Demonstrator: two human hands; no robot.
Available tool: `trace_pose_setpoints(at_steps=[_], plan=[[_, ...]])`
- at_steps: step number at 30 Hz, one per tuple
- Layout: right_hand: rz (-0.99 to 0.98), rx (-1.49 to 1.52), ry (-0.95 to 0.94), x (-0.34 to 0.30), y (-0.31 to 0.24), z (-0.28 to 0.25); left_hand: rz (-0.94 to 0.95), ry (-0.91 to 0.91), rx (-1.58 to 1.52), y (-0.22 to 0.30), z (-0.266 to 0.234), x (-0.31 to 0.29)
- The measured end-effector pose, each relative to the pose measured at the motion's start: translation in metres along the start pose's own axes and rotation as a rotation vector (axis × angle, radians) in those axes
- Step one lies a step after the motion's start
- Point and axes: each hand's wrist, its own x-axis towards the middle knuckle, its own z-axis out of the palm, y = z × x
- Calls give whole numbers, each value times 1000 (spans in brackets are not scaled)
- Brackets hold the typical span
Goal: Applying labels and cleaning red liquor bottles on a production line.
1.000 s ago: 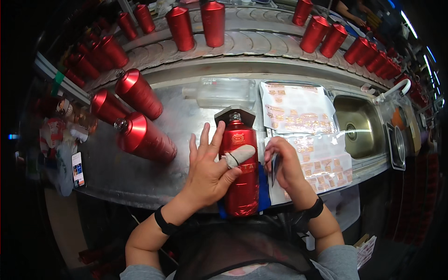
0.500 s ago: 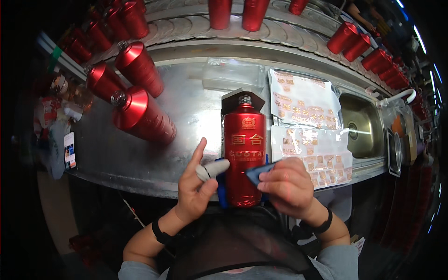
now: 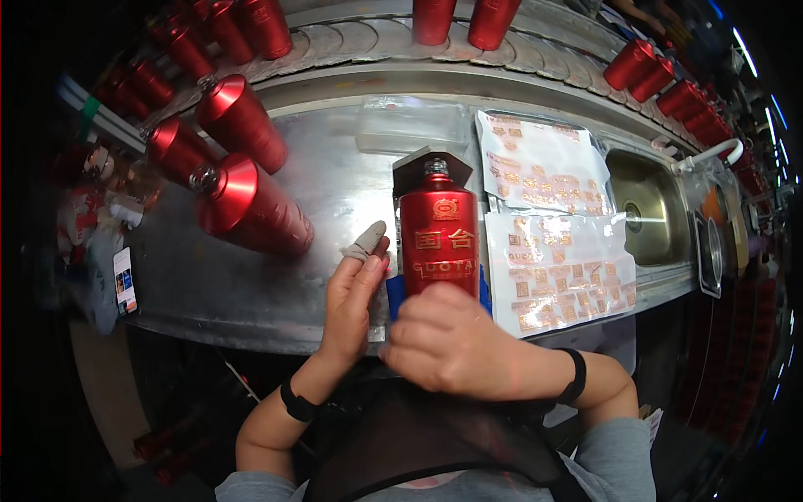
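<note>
Right hand (image 3: 452,343) is over the lower part of the red bottle (image 3: 437,238), fingers curled in, back of the hand up, blurred; can't tell from here if it grips anything or presses on the bottle. Left hand (image 3: 355,293) is just left of the bottle, apart from it, loosely open, fingers pointing away from the person, thumb near the index finger, nothing seen in it. Pale finger cover (image 3: 368,238) on that index finger. Black band on each wrist.

Bottle lies at the near edge of the tabletop (image 3: 326,184), in front of the person, neck pointing away, gold emblem and lettering facing up. Blue pad (image 3: 395,297) shows at its sides; dark angular holder (image 3: 410,173) sits around the neck end. Clear box (image 3: 411,124) lies beyond that. Three red bottles (image 3: 251,209) stand grouped to the left.

Right of the bottle: two white sheets with gold labels, far sheet (image 3: 544,167) and near sheet (image 3: 556,268), then a metal sink (image 3: 631,209) with a white faucet (image 3: 715,156). Conveyor (image 3: 351,42) runs along the back, more red bottles on it. Phone (image 3: 125,280) at the far left, screen lit.
</note>
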Motion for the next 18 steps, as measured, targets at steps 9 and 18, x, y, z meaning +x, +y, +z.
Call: trace_pose_setpoints(at_steps=[9, 18], plan=[[85, 141, 455, -15, 21, -6, -23, -79, -33, 1, 1, 8], [863, 576, 726, -67, 42, -16, 31, -98, 128, 2, 38, 4]])
